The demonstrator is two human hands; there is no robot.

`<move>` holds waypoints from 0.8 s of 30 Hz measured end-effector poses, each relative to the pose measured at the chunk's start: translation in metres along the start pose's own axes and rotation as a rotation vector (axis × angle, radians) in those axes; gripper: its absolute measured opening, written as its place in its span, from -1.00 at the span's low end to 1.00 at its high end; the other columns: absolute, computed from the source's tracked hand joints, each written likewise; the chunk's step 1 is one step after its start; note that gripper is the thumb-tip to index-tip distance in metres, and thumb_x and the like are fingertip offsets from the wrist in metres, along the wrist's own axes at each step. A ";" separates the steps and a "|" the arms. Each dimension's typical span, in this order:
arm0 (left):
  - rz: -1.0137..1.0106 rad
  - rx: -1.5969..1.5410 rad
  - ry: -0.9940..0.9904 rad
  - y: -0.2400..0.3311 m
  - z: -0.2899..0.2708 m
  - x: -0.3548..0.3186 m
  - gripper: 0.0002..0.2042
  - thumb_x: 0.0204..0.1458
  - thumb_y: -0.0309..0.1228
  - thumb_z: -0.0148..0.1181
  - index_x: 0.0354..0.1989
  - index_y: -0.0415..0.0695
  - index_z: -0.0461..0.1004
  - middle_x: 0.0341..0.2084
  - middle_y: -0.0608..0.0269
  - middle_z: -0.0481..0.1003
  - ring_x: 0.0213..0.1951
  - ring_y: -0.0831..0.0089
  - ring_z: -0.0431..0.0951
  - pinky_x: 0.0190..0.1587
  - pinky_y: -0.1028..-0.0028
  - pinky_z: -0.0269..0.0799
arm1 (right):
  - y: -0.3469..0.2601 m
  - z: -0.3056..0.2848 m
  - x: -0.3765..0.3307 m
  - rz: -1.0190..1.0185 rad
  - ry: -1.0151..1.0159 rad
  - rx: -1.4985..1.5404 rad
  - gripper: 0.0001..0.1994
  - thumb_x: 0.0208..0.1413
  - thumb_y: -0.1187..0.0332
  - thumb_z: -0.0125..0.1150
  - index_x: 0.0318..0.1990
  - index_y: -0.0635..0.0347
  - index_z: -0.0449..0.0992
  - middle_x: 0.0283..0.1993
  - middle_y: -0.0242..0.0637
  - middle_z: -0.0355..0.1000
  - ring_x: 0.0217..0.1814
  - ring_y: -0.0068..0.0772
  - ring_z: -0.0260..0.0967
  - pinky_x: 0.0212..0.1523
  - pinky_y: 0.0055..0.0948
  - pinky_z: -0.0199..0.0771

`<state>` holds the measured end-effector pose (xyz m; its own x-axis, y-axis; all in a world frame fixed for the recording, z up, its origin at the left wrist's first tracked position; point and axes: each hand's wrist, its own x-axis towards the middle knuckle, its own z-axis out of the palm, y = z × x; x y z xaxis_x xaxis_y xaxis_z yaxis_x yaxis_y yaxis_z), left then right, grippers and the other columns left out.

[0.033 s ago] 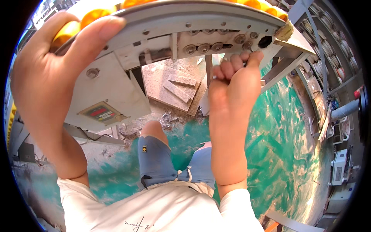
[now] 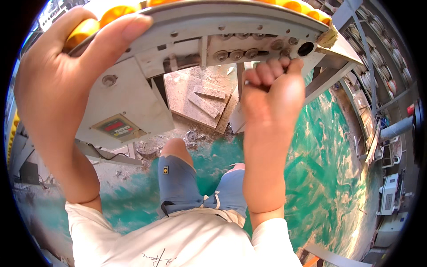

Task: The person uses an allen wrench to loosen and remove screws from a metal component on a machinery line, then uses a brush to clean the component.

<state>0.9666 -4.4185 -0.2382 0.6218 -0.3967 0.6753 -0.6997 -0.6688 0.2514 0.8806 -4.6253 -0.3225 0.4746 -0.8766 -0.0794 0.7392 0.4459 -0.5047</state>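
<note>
My left hand (image 2: 53, 84) is hooked over the left end of a grey metal rail (image 2: 191, 21) on a roller machine. Its thumb lies along the near side, and its fingers reach past a yellow roller (image 2: 81, 34). Closed into a fist, my right hand (image 2: 273, 89) is held up against the underside of the rail's bolt plate (image 2: 267, 45). Its thumb and forefinger meet just below a bolt (image 2: 284, 52); whatever they pinch is hidden. Beside that bolt is a dark round hole (image 2: 305, 48). More bolts with washers (image 2: 237, 55) sit in slots to the left.
A control box (image 2: 129, 95) with a small keypad and display hangs below the rail. Under the machine lies a dusty board (image 2: 195, 98) with offcuts on it. The floor (image 2: 316, 147) is green and dusty. Loaded shelves (image 2: 373, 49) stand at the right.
Both hands stay in nearly the same places. My right fist has turned slightly at the bolt. A thin bit of metal by its fingertips no longer shows.
</note>
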 end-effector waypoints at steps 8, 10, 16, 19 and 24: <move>0.042 0.203 -0.001 -0.010 -0.012 0.002 -0.38 0.05 0.30 0.27 -0.14 -0.08 0.63 -0.50 0.32 0.54 -0.42 0.55 0.54 -0.33 0.57 0.39 | -0.011 -0.015 0.000 0.167 -0.293 0.177 -0.65 0.55 0.10 -0.31 -0.27 0.08 0.24 -0.37 -0.40 0.18 -0.38 -0.40 0.11 -0.32 -0.32 0.22; 0.090 0.228 0.038 -0.014 -0.011 0.001 -0.38 0.06 0.30 0.26 -0.14 -0.08 0.63 -0.50 0.32 0.53 -0.42 0.55 0.54 -0.32 0.57 0.40 | -0.016 -0.028 -0.011 0.087 -0.302 -0.171 -0.63 0.54 0.08 -0.24 -0.26 0.12 0.32 -0.44 -0.40 0.22 -0.46 -0.49 0.07 -0.41 -0.42 0.17; 0.040 0.104 0.006 -0.017 -0.009 -0.001 -0.39 0.11 0.25 0.26 -0.07 -0.13 0.57 -0.42 0.30 0.48 -0.34 0.55 0.48 -0.24 0.56 0.38 | -0.044 -0.111 0.046 -0.705 -0.523 -1.361 -0.70 0.47 0.22 0.00 -0.29 0.22 0.40 -0.64 -0.24 0.20 -0.60 -0.43 0.18 -0.54 -0.28 0.22; 0.023 0.048 -0.061 -0.030 -0.007 0.001 -0.40 0.15 0.21 0.25 -0.02 -0.15 0.53 -0.35 0.29 0.44 -0.29 0.55 0.44 -0.20 0.56 0.35 | -0.080 -0.088 0.053 -0.936 -0.658 -1.521 -0.82 0.39 0.34 0.12 -0.24 0.27 0.42 -0.52 -0.16 0.29 -0.48 -0.28 0.31 -0.42 -0.25 0.33; 0.091 0.009 -0.116 -0.064 -0.009 0.006 -0.41 0.17 0.18 0.25 0.04 -0.15 0.49 -0.24 0.28 0.42 -0.19 0.56 0.42 -0.12 0.55 0.33 | -0.113 -0.048 0.076 -1.380 -0.890 -1.722 -0.85 0.23 0.41 0.27 -0.20 0.29 0.46 -0.27 -0.18 0.45 -0.22 -0.02 0.41 -0.20 -0.22 0.44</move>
<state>1.0120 -4.3726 -0.2438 0.5929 -0.5258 0.6099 -0.7521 -0.6322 0.1861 0.8102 -4.7507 -0.3132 0.6028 0.0495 0.7963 -0.0054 -0.9978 0.0661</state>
